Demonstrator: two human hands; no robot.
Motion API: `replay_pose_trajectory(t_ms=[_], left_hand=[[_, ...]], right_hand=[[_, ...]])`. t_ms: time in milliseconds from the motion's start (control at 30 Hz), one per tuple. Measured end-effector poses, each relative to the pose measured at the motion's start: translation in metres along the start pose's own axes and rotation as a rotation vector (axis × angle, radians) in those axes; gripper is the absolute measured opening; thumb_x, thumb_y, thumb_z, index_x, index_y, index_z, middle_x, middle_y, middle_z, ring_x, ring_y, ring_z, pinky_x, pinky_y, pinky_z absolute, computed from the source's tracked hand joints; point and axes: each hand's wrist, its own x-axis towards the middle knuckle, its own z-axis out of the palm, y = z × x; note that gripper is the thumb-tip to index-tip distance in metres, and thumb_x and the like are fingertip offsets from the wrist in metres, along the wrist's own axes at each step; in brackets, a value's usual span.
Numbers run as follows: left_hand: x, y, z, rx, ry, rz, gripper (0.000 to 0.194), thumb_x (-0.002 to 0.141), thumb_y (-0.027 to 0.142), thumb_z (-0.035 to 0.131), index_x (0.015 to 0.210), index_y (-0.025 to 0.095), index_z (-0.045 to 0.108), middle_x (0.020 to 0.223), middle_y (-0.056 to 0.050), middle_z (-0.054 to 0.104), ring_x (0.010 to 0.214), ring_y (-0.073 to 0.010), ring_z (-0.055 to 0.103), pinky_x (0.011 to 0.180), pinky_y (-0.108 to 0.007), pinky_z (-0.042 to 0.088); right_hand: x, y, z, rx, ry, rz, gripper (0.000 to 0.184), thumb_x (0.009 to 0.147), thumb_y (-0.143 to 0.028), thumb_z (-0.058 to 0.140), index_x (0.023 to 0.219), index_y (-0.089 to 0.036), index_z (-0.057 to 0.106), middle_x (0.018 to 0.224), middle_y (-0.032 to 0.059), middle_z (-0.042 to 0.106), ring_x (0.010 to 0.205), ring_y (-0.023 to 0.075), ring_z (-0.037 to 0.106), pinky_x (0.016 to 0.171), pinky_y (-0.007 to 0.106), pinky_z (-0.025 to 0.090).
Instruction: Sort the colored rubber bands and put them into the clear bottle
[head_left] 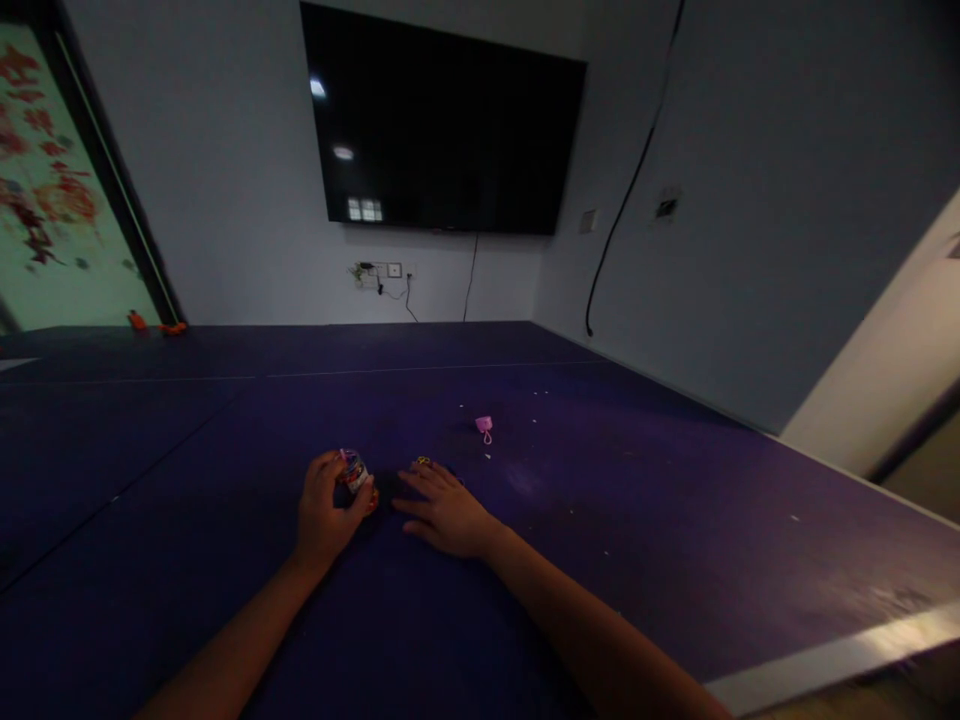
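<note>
My left hand (326, 505) is wrapped round a small clear jar (355, 474) with colourful bits inside and a pale label. The jar leans over the purple surface, and its lower end is partly behind my fingers. To its right, my right hand (446, 512) lies palm down with the fingers spread. Small yellow loops (424, 461) show just beyond its fingertips; what else lies under that hand is hidden. A pink cap with a loop (484, 425) rests farther off on the surface, apart from both hands.
The wide purple surface (300, 620) has seams and scattered white specks. Orange objects (172, 328) sit at its far left edge. A large black television (450, 120) hangs on the wall, above sockets with cords (394, 270). A black cable (634, 185) hangs at right.
</note>
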Motion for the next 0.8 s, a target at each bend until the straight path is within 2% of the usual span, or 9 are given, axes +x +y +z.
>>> replay_pose_trajectory(t_ms=[67, 133, 333, 433, 633, 800], left_hand=[[-0.001, 0.002, 0.0, -0.009, -0.018, 0.014, 0.026, 0.076, 0.028, 0.058, 0.099, 0.019, 0.047, 0.098, -0.008, 0.054, 0.092, -0.022, 0.056, 0.076, -0.036, 0.048], [-0.001, 0.003, 0.001, -0.015, -0.026, 0.03, 0.028, 0.076, 0.028, 0.058, 0.1, 0.019, 0.047, 0.099, -0.009, 0.054, 0.092, -0.0219, 0.056, 0.076, -0.036, 0.048], [-0.004, 0.005, 0.003, -0.059, -0.018, 0.041, 0.036, 0.075, 0.027, 0.059, 0.108, 0.02, 0.045, 0.103, -0.009, 0.055, 0.093, -0.0216, 0.057, 0.077, -0.036, 0.049], [-0.007, 0.007, 0.005, -0.101, -0.015, 0.037, 0.041, 0.075, 0.027, 0.06, 0.112, 0.019, 0.044, 0.104, -0.009, 0.056, 0.093, -0.0215, 0.058, 0.078, -0.036, 0.049], [-0.01, 0.019, 0.005, -0.149, -0.033, -0.114, 0.06, 0.072, 0.034, 0.064, 0.123, 0.016, 0.038, 0.107, -0.012, 0.054, 0.094, -0.0228, 0.058, 0.078, -0.036, 0.049], [-0.008, 0.027, 0.001, -0.18, -0.051, -0.232, 0.051, 0.07, 0.037, 0.065, 0.113, 0.018, 0.046, 0.1, -0.008, 0.055, 0.09, -0.022, 0.058, 0.076, -0.036, 0.05]], right_hand=[[0.001, -0.007, 0.001, 0.0, -0.018, -0.058, 0.042, 0.088, -0.046, 0.037, 0.121, -0.027, 0.055, 0.141, 0.0052, 0.037, 0.133, 0.0243, 0.023, 0.107, 0.043, 0.022], [0.002, -0.008, 0.003, -0.015, -0.014, -0.024, 0.043, 0.088, -0.047, 0.036, 0.121, -0.026, 0.055, 0.14, 0.0059, 0.038, 0.133, 0.0249, 0.023, 0.107, 0.045, 0.021], [0.0, 0.006, 0.005, -0.088, 0.082, 0.293, 0.04, 0.091, -0.04, 0.034, 0.114, -0.02, 0.059, 0.13, 0.0093, 0.051, 0.13, 0.0256, 0.03, 0.107, 0.05, 0.02], [0.001, 0.01, 0.003, -0.083, 0.125, 0.397, 0.041, 0.092, -0.037, 0.031, 0.109, -0.017, 0.061, 0.123, 0.0107, 0.056, 0.128, 0.0255, 0.034, 0.106, 0.049, 0.022], [0.003, 0.004, -0.002, -0.041, 0.186, 0.382, 0.038, 0.092, -0.034, 0.032, 0.111, -0.019, 0.06, 0.121, 0.0097, 0.057, 0.125, 0.0238, 0.038, 0.105, 0.046, 0.024], [0.002, 0.001, -0.004, 0.014, 0.171, 0.387, 0.036, 0.092, -0.033, 0.033, 0.111, -0.02, 0.06, 0.12, 0.0083, 0.058, 0.122, 0.023, 0.041, 0.103, 0.044, 0.027]])
